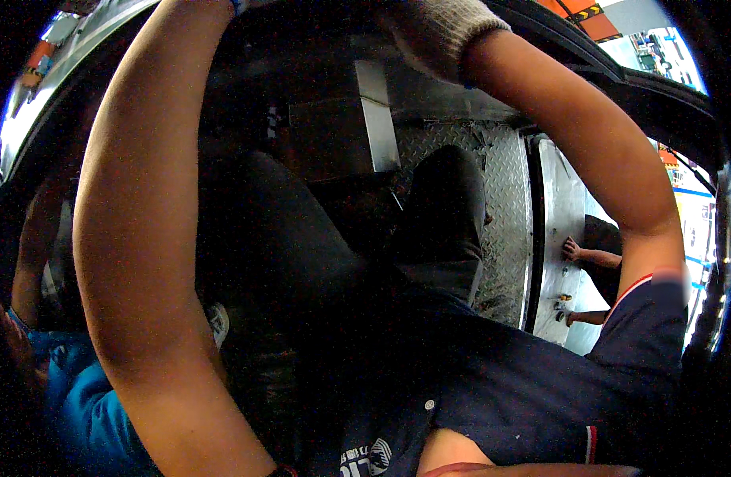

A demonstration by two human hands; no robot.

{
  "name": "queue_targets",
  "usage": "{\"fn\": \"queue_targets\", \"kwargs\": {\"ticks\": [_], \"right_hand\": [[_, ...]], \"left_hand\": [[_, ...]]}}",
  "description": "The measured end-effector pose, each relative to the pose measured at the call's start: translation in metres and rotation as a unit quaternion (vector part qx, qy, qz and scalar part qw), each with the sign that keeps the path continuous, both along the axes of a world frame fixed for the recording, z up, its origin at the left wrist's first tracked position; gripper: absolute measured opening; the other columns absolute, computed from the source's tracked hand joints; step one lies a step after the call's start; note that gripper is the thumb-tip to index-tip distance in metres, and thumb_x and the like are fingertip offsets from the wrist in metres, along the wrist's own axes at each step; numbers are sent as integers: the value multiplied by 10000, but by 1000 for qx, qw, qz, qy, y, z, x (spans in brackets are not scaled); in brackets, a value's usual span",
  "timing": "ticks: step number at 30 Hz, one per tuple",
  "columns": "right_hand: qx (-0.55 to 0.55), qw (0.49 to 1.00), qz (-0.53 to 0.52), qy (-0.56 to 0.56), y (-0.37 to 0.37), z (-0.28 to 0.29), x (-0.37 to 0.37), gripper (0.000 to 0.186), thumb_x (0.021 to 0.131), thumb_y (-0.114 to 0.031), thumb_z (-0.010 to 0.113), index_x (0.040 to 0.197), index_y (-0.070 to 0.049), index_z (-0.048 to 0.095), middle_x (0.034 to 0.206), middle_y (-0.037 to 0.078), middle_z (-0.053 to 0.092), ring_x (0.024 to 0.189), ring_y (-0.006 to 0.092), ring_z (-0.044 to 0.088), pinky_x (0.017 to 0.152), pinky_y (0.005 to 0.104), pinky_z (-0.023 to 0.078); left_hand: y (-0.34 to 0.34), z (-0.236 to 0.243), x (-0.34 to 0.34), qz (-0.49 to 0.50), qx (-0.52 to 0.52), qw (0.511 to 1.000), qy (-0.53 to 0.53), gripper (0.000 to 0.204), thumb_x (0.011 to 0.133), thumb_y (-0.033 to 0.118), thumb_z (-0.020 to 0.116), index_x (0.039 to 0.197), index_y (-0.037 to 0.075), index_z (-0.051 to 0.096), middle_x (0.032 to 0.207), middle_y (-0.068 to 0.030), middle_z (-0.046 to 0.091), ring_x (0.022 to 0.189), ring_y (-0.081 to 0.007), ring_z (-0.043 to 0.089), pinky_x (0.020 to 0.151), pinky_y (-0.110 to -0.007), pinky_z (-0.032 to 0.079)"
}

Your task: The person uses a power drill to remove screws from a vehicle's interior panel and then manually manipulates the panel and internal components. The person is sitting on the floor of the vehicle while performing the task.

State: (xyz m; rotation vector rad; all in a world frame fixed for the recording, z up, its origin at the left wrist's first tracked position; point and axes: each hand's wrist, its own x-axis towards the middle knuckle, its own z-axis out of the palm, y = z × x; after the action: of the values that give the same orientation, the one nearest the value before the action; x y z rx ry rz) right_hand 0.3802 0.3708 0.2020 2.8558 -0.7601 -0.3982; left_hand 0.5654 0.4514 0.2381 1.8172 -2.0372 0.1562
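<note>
Both my arms reach up to the top edge of the head view. A pale knit work glove (445, 36) covers my right hand (429, 32), which lies at the top against dark surroundings. Its fingers are lost in shadow and past the edge, so any grip is hidden. Only a sliver of my left hand (258, 3), with a blue cuff edge at the wrist, shows at the top, its fingers cut off. Below and between my arms are my bent knees (449, 199) in dark trousers and a dark box-like housing (326, 131) with a bright metal strip (377, 115).
Diamond-plate metal flooring (509, 183) lies right of my knees, beside a door sill (538, 230). Beyond it, another person's hands (572, 249) rest on a grey metal panel (552, 191). A person in a blue shirt (91, 389) is close at lower left. A dark frame (660, 99) curves around me.
</note>
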Motion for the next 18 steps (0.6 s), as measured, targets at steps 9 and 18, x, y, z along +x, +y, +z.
{"fn": "queue_targets", "kwargs": {"ticks": [9,18], "right_hand": [[-12,987,147,-64,-44,-44,4,319,962,-204,490,1146,-63,710,1162,212,717,1119,345,686,945,459,549],[-139,965,213,55,-35,-53,21,305,947,-210,512,1106,-76,735,1121,206,730,1088,367,690,934,477,548]], "left_hand": [[-14,-1,2,23,-8,999,-28,692,761,691,747,691,5,688,642,-176,629,622,-273,653,649,-400,519],[-4,6,-4,21,38,996,84,623,761,598,814,628,13,646,520,-77,528,509,-146,520,551,-384,465]]}}
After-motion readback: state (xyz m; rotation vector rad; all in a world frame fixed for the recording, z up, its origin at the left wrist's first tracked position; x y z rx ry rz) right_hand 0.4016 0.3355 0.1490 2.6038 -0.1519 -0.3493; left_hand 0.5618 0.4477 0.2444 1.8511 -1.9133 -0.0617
